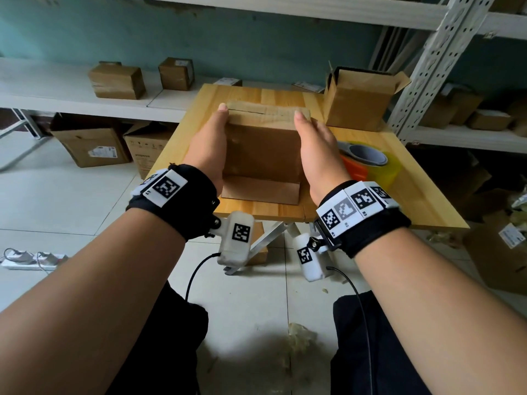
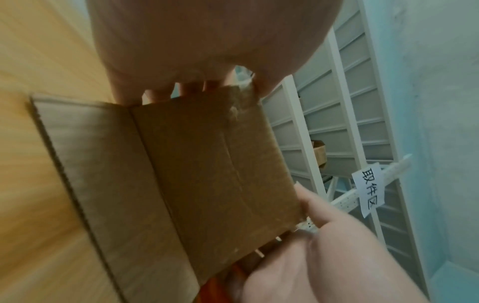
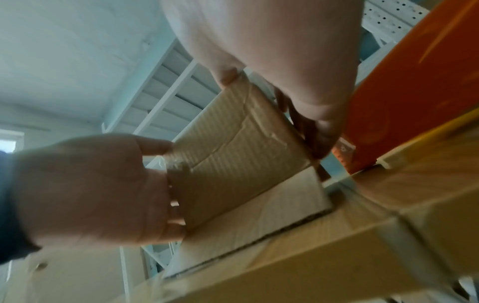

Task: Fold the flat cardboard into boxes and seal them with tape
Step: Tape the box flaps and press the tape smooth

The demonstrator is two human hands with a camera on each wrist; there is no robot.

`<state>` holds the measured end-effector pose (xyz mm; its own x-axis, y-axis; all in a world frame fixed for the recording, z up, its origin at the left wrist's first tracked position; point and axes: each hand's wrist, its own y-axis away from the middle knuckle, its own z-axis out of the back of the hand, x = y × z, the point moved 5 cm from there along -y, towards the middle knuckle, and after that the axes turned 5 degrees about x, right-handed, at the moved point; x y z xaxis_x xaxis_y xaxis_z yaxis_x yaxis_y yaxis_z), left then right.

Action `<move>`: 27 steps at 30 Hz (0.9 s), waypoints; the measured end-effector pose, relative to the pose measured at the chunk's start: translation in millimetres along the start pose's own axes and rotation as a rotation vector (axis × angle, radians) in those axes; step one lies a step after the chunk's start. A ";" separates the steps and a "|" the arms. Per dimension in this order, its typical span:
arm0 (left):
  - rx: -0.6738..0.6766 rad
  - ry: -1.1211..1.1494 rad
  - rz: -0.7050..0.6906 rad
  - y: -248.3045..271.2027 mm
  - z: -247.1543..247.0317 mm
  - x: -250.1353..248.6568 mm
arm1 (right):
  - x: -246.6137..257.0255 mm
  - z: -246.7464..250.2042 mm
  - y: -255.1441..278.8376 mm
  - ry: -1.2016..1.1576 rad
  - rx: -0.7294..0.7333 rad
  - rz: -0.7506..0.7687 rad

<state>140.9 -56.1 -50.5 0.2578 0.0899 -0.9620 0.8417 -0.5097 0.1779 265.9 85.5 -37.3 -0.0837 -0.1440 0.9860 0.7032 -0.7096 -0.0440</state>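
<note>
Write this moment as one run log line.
left hand: grips box | right hand: grips box | tape dispenser: idle on table

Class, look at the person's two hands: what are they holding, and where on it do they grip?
The cardboard box: the left hand grips its left side, the right hand its right side.

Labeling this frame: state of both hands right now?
Left hand: holding the cardboard box, thumb on top, fingers behind its left side.
Right hand: holding the same box by its right side.
</note>
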 end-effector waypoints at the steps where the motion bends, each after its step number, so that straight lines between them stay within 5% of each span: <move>1: -0.018 0.008 -0.031 4.6 -0.7 -4.4 | 3.1 0.9 2.0 0.009 -0.020 0.050; 6: 0.060 -0.056 -0.360 12.1 -2.6 -25.3 | 18.2 3.4 9.9 0.020 -0.077 0.355; 9: 0.165 -0.095 -0.460 16.3 -4.8 -27.7 | 20.1 4.5 10.6 0.011 -0.047 0.368; 12: 0.269 -0.141 -0.461 18.2 -10.9 -24.7 | 18.1 5.2 7.7 -0.012 -0.021 0.307; 18: 0.248 -0.195 -0.444 14.9 -7.8 -19.3 | 15.0 2.1 8.3 0.134 -0.009 0.287; 27: 0.018 -0.296 -0.483 4.8 -9.4 -0.6 | -0.5 -9.2 5.1 0.245 -0.057 0.203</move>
<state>149.3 -50.5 -47.1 -0.3010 0.0741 -0.9508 0.8221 -0.4852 -0.2980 263.0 75.6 -39.6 -0.1184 -0.4431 0.8886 0.6825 -0.6863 -0.2513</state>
